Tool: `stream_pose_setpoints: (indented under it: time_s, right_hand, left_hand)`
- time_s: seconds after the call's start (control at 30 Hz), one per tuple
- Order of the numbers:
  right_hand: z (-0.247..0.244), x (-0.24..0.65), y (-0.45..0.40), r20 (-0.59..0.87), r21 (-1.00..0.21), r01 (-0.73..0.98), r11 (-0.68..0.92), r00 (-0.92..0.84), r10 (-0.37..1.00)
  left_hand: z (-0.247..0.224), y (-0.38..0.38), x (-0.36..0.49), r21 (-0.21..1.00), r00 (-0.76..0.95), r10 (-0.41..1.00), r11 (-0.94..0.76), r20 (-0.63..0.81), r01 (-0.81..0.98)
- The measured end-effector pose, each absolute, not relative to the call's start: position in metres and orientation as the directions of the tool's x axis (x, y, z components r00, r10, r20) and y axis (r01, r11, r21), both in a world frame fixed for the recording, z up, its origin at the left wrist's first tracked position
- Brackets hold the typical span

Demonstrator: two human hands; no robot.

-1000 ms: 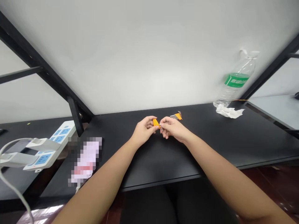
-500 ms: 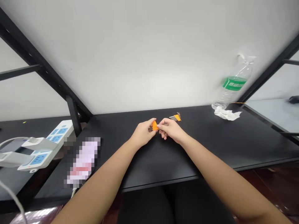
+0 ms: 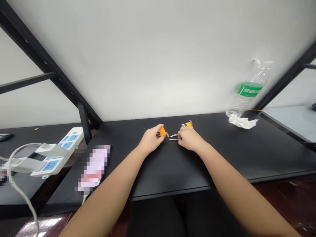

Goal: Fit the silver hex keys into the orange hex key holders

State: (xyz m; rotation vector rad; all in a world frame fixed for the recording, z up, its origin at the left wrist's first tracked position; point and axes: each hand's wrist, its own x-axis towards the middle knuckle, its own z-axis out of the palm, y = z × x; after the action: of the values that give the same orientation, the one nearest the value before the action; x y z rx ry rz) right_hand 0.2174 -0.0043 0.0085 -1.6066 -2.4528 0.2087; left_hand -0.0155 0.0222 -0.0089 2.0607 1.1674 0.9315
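My left hand (image 3: 151, 141) pinches a small orange holder (image 3: 162, 131) with metal pins sticking out of it, just above the black desk (image 3: 163, 164). My right hand (image 3: 189, 138) is a little to the right of it and grips thin metal pins (image 3: 173, 137) that point left toward the holder. A second orange holder with metal pins (image 3: 187, 124) lies on the desk just behind my right hand.
A clear plastic bottle with a green label (image 3: 248, 90) leans at the back right beside a crumpled white tissue (image 3: 243, 122). A white power strip with plugs and cables (image 3: 53, 154) sits at the left. A blurred pink object (image 3: 92, 168) lies near the desk's left front.
My hands were together on the orange holder. Now my right hand has pulled away to the right with metal pins in it, while the left keeps the holder.
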Motion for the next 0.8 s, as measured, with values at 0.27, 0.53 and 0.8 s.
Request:
stream_pose_setpoints:
  time_s: [0.27,0.53,0.8]
  right_hand:
    - [0.014,0.224,-0.009,0.086,-0.566,0.757,0.326,-0.339,0.937]
    - [0.019,0.224,-0.004,0.045,-0.922,0.368,0.121,-0.209,0.977]
    - [0.019,0.228,-0.002,0.036,-0.961,0.258,0.099,-0.240,0.970]
  left_hand:
    - [-0.006,0.024,-0.018,0.702,0.360,0.880,-0.467,0.310,0.537]
    - [-0.007,0.021,-0.013,0.665,0.400,0.851,-0.519,0.340,0.537]
    - [-0.007,0.019,-0.012,0.626,0.433,0.829,-0.553,0.353,0.550]
